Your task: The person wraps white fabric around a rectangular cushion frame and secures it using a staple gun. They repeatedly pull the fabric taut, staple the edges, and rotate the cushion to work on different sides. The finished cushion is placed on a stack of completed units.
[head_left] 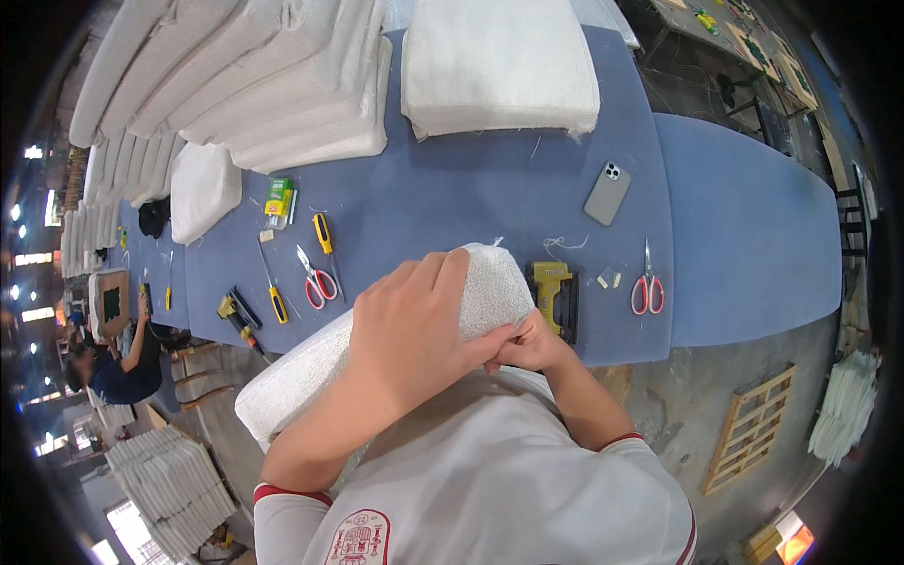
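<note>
A white fabric-covered cushion [494,287] is held on edge, tilted, against my body at the front of the blue table. My left hand [410,315] lies over its top, fingers bent over the far side and thumb reaching toward the right end. At that right end my right hand [529,341] is closed in a pinch on the cushion's fabric edge; its fingertips are partly hidden. The thumb of my left hand meets the right hand there. Just right of them lies a yellow-green staple gun [554,292]. The underside of the cushion is out of sight.
On the table [452,198] lie red-handled scissors [648,294], a second pair [320,285], screwdrivers [324,235], another staple gun [240,315], a phone [608,193] and a small green-yellow box [279,198]. Stacked white cushions [273,85] stand far left. A person [132,367] works at left.
</note>
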The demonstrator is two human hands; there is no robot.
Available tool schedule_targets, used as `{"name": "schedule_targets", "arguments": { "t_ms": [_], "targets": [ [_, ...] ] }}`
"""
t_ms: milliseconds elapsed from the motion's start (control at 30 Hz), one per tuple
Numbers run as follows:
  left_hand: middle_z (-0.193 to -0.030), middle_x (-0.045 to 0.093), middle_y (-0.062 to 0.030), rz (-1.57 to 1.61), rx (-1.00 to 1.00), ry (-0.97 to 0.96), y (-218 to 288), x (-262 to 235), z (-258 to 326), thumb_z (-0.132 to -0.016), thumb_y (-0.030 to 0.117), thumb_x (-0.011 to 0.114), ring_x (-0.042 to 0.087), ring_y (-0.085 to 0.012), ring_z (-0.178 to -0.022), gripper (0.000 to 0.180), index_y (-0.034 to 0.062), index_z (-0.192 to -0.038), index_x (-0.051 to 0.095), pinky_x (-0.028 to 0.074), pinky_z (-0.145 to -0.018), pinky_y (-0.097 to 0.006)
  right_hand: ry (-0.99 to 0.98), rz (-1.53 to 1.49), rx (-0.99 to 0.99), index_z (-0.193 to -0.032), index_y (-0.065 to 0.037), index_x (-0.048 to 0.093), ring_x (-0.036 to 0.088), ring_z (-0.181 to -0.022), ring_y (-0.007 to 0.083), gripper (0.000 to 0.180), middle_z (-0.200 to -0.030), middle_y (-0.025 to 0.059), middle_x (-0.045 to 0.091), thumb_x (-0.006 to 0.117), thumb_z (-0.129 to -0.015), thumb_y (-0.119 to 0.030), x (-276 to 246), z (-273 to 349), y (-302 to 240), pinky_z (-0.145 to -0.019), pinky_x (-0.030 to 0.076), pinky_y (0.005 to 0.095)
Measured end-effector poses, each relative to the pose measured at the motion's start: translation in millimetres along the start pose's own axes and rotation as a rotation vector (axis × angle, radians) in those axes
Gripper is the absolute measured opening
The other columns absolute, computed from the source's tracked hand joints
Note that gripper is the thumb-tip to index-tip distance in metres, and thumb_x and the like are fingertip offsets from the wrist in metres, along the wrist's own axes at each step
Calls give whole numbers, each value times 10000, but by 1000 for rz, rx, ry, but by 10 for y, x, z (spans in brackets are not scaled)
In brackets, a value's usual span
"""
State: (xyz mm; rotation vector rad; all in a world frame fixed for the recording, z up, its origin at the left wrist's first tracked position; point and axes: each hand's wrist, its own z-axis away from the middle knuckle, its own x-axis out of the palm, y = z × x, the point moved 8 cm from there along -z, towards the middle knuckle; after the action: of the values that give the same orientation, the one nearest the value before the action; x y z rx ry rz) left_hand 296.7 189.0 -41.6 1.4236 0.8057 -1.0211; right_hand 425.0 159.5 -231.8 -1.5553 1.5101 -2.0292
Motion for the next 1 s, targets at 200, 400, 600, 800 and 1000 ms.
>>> {"name": "schedule_targets", "arguments": {
  "t_ms": [200,400,600,800,1000],
  "targets": [
    [-1249,781,-162,-35,54,7,115,34,61,-759,400,990,775,-371,-1090,795,2,-1376,685,623,-906,-475,77,286,-173,-1325,-19,796,766,-1165,209,360,-1374,111,759,838,-967,2,-66,60,14,-971,631,390],
    [-1268,755,-161,-78,99,17,223,100,172,-729,357,998,742,-368,-1074,817,-14,-1378,668,602,-912,-466,287,417,45,-1302,-38,809,758,-1183,202,357,-1416,118,771,859,-949,-38,-124,200,30,-953,617,391],
    [-1236,755,-155,-50,75,0,203,101,276,-711,318,996,738,-354,-1047,797,-5,-1363,671,596,-888,-450,875,1111,334,-1559,-116,649,688,-1308,342,682,-1461,196,685,880,-917,-94,-1178,1124,884,-1051,564,448],
    [-1184,749,-138,-68,104,46,191,80,353,-732,322,979,730,-332,-1005,782,-17,-1361,661,585,-865,-439,984,1353,298,-1662,-139,502,585,-1385,454,854,-1496,220,612,874,-894,-84,-1276,1476,1230,-1167,499,539],
    [-1260,759,-146,-148,162,90,213,47,266,-826,334,945,741,-344,-1049,771,96,-1505,669,591,-903,-451,1122,1320,523,-1611,-113,419,661,-1274,501,896,-1373,314,683,833,-818,-62,-1651,1201,1256,-1113,534,577]
  ]
}}
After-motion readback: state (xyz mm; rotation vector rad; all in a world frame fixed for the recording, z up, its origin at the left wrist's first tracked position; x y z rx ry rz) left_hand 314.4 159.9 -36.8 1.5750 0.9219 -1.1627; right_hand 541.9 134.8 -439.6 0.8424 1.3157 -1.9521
